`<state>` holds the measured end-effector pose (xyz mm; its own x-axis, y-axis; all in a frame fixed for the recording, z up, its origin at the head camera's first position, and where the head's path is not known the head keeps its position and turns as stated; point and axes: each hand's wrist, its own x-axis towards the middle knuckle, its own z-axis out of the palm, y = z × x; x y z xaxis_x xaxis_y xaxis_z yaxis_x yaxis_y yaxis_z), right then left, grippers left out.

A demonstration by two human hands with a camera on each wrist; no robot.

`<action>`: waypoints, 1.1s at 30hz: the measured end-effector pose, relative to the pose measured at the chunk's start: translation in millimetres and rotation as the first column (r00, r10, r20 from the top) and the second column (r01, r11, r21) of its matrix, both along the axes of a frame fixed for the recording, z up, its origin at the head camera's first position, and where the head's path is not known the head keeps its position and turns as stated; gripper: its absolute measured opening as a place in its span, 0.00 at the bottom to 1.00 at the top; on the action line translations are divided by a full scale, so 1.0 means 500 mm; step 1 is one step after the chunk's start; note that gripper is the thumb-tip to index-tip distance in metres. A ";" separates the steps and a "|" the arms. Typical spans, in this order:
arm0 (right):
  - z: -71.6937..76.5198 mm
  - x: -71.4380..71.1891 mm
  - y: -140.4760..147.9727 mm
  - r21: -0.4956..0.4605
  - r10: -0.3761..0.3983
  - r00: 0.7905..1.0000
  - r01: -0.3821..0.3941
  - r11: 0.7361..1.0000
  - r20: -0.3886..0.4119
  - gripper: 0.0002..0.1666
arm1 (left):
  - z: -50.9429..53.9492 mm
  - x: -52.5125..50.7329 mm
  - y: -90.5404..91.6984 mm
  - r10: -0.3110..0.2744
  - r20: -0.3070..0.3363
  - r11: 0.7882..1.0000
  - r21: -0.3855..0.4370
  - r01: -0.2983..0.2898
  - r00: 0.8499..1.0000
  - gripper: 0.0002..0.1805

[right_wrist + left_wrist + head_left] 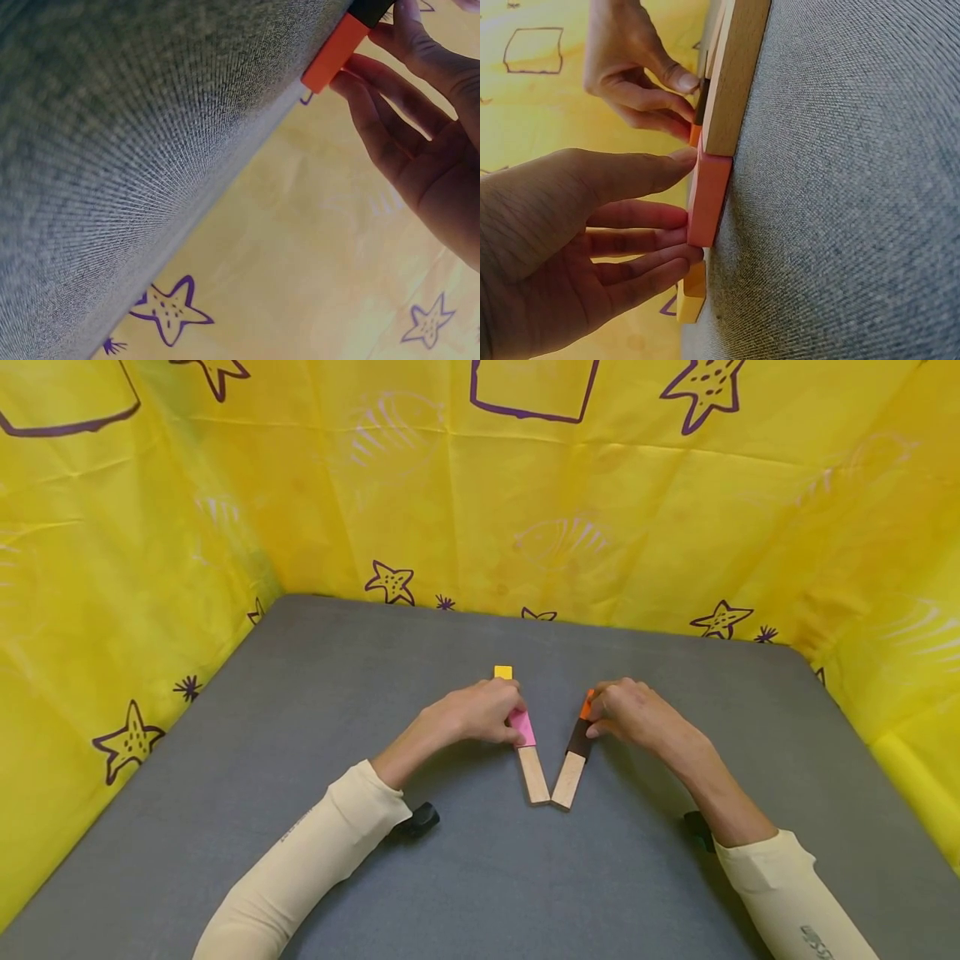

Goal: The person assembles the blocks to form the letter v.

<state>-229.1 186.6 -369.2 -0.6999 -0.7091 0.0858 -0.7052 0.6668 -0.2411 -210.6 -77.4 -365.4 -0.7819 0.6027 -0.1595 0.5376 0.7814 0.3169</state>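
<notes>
My left hand [483,708] rests its thumb and fingertips on a pink block [522,728]. A yellow block [503,672] lies just beyond those fingers, and a plain wooden block [534,775] continues the line on the near side. My right hand [633,714] touches a dark brown block [579,739] with its thumb, while its fingers lie against an orange block [335,51]. Another plain wooden block [567,782] follows at the near end, where the two lines meet in a V. The covered middle of the left line is hidden in the head view.
All the blocks lie on a grey cloth-covered table [300,693]. Yellow curtains [480,502] with starfish and fish drawings stand behind it and along both sides. A dark wrist device [422,820] shows below the left forearm.
</notes>
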 end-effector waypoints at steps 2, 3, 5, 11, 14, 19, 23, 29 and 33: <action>0.001 0.000 -0.001 0.000 -0.003 1.000 0.003 1.000 -0.002 0.09 | 0.000 0.000 -0.001 -0.004 -0.004 1.000 0.000 0.004 1.000 0.16; 0.001 0.001 -0.001 0.000 -0.003 1.000 0.003 1.000 -0.003 0.09 | 0.000 -0.001 -0.001 -0.007 -0.006 1.000 0.001 0.007 1.000 0.15; 0.002 0.002 -0.001 -0.002 -0.001 1.000 0.001 1.000 -0.005 0.09 | 0.000 -0.002 -0.002 -0.012 -0.008 1.000 0.003 0.012 1.000 0.15; 0.003 0.002 -0.001 0.000 -0.001 1.000 0.001 1.000 0.003 0.09 | 0.000 -0.003 -0.002 -0.020 0.001 1.000 0.007 0.020 1.000 0.14; 0.003 0.002 -0.001 0.002 -0.001 1.000 0.001 1.000 0.004 0.09 | 0.000 -0.004 -0.002 -0.021 0.008 1.000 0.008 0.021 1.000 0.14; 0.002 0.002 -0.001 -0.002 0.003 1.000 -0.003 1.000 -0.007 0.09 | 0.000 -0.005 -0.002 -0.025 0.007 1.000 0.011 0.025 1.000 0.14; 0.000 0.000 0.000 -0.006 0.002 1.000 -0.002 1.000 -0.016 0.09 | 0.000 -0.005 -0.001 -0.024 -0.002 1.000 0.014 0.024 1.000 0.13; -0.001 -0.001 0.002 -0.003 0.013 1.000 -0.013 1.000 -0.027 0.09 | -0.003 -0.007 -0.002 -0.021 -0.013 1.000 0.021 0.022 1.000 0.12; -0.001 0.000 0.003 0.001 0.015 0.999 -0.015 1.000 -0.028 0.09 | -0.003 -0.008 -0.002 -0.019 -0.015 0.999 0.026 0.020 1.000 0.12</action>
<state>-229.1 188.0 -369.7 -0.6863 -0.7197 0.1048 -0.7218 0.6562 -0.2202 -214.6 -78.6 -367.0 -0.7722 0.6215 -0.1318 0.5575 0.7623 0.3288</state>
